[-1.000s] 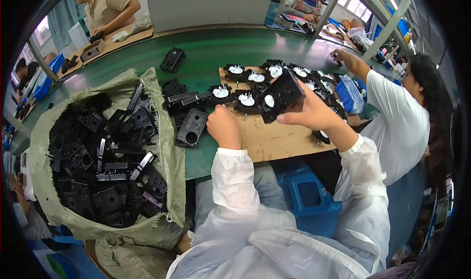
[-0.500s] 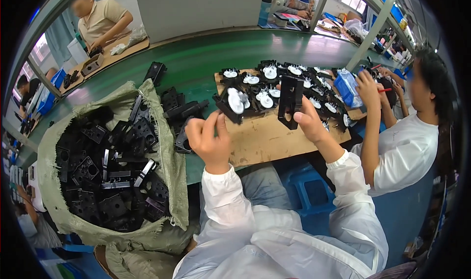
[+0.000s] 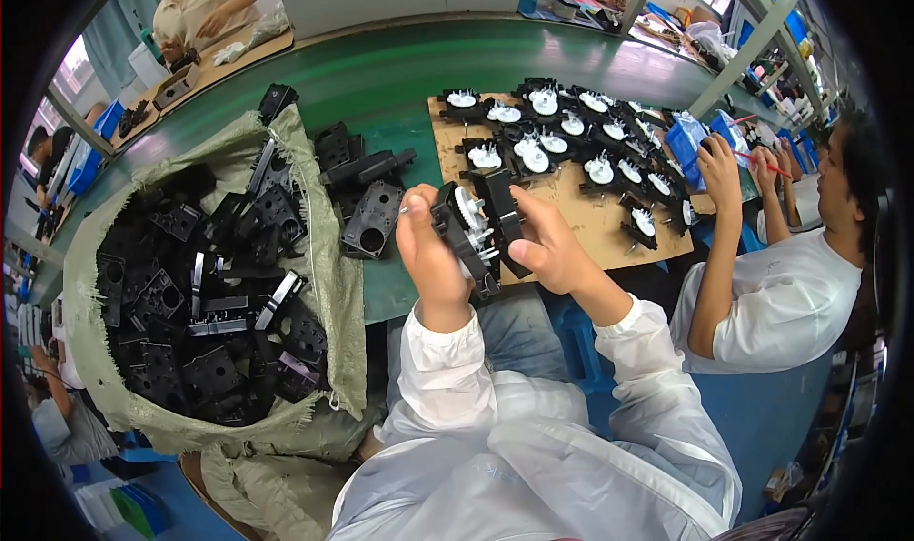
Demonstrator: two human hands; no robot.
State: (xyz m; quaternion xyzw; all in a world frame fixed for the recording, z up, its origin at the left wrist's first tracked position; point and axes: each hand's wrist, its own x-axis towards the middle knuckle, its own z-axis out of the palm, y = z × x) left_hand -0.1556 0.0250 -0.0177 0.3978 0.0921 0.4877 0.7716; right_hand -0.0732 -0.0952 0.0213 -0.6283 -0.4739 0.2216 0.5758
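Observation:
My left hand (image 3: 433, 255) is closed on a black plastic housing with white gears (image 3: 466, 219), its gear side turned to the right. In my right hand (image 3: 555, 241) is a black plastic cover (image 3: 502, 213), pinched between thumb and fingers. The two parts face each other close together in front of my chest; whether they touch I cannot tell. Beyond them, several black housings with white gears (image 3: 535, 154) stand in rows on a brown board (image 3: 562, 227).
At left a green woven sack (image 3: 347, 351) holds many black plastic parts (image 3: 209, 322). More loose black parts (image 3: 373, 219) lie beside it on the green bench (image 3: 381, 84). A co-worker (image 3: 781, 265) sits at right near a blue bag (image 3: 685, 146). A blue stool (image 3: 576, 341) stands under the bench.
Both hands have come together and nearer to me, bringing the geared housing and the cover face to face. The cover has swung from upright to a slant.

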